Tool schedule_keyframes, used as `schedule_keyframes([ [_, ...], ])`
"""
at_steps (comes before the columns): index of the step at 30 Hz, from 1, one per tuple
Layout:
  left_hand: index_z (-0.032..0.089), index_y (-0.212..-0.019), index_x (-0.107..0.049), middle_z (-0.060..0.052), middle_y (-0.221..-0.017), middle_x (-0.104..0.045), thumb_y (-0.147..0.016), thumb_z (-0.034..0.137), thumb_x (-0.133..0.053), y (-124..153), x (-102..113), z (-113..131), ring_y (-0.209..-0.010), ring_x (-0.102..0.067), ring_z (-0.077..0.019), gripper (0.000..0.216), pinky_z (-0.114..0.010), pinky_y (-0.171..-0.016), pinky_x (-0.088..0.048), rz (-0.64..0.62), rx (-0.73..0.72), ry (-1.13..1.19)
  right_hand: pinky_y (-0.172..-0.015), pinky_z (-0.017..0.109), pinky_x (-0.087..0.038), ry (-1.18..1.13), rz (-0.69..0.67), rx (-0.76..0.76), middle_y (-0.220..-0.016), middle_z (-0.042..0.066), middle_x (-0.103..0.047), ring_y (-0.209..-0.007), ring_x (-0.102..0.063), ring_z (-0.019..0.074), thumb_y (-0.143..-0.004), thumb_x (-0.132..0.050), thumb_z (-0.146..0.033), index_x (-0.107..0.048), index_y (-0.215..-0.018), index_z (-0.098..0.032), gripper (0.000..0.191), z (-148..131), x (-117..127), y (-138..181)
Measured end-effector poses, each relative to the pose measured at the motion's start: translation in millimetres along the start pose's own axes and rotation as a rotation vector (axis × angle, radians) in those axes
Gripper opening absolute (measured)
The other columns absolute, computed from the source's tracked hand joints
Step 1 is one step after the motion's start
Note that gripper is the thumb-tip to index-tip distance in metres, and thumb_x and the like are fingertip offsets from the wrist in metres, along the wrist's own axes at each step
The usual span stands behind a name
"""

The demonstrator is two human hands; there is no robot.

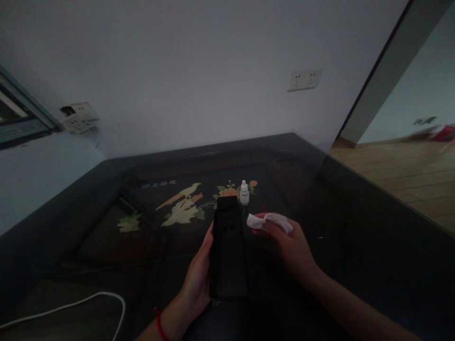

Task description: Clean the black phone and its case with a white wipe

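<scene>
My left hand (pixel 197 274), with a red band at the wrist, grips a black phone (pixel 229 260) along its left side. The phone stands upright in the picture, its back with the round camera lenses towards me. To its right, my right hand (pixel 284 237) pinches a crumpled white tissue (pixel 272 220), apart from the phone. Just beyond the phone's top end, a small clear dropper bottle (pixel 244 195) with a white cap stands upright on the dark table.
The glossy dark table (pixel 313 189) bears a bird-and-flower picture (pixel 185 208). At the lower left lies a white cable (pixel 71 305). Behind is a pale wall with sockets (pixel 304 79); more sockets (pixel 80 118) are at the left. Wooden floor (pixel 401 175) shows at the right.
</scene>
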State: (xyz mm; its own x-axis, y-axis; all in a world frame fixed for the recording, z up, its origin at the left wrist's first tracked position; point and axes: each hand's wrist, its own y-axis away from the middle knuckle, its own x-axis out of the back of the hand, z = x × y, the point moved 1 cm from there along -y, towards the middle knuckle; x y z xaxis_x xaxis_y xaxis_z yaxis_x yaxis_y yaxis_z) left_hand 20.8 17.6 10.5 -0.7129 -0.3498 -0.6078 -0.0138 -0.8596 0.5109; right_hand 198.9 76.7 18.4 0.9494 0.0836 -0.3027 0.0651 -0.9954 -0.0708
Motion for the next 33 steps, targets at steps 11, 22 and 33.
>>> schedule_keyframes([
  [11,0.01,-0.079,-0.071,-0.009,-0.068,-0.069,-0.072,0.076,-0.045,6,21,-18,-0.06,-0.065,-0.0151,0.072,-0.023,-0.059,-0.048,-0.307,0.43,-0.088,-0.095,0.034,-0.051,0.365,-0.599,0.551,-0.115,0.006,-0.068,-0.11,-0.063,0.0178,-0.092,-0.052,-0.027,-0.064,-0.117,-0.024,0.028,-2,-19,32],
  [22,0.03,-0.137,-0.042,-0.009,-0.135,-0.054,-0.09,0.041,-0.047,6,8,-19,-0.123,-0.051,-0.0297,0.048,-0.055,-0.1,-0.036,-0.444,0.322,0.073,-0.095,0.04,-0.052,0.638,-0.176,0.541,-0.115,0.005,-0.068,-0.109,-0.063,0.0193,-0.089,-0.047,-0.012,-0.066,-0.112,-0.023,0.031,-5,6,1],
  [33,0.017,-0.114,-0.062,-0.01,-0.104,-0.067,-0.086,0.055,-0.048,5,14,-28,-0.102,-0.061,-0.0282,0.049,-0.045,-0.089,-0.047,-0.257,0.394,0.008,-0.104,0.041,-0.046,1.035,-0.519,1.149,-0.119,0.02,-0.063,-0.124,-0.051,0.0245,-0.094,-0.039,-0.008,-0.058,-0.117,-0.001,0.03,-7,-12,17],
])
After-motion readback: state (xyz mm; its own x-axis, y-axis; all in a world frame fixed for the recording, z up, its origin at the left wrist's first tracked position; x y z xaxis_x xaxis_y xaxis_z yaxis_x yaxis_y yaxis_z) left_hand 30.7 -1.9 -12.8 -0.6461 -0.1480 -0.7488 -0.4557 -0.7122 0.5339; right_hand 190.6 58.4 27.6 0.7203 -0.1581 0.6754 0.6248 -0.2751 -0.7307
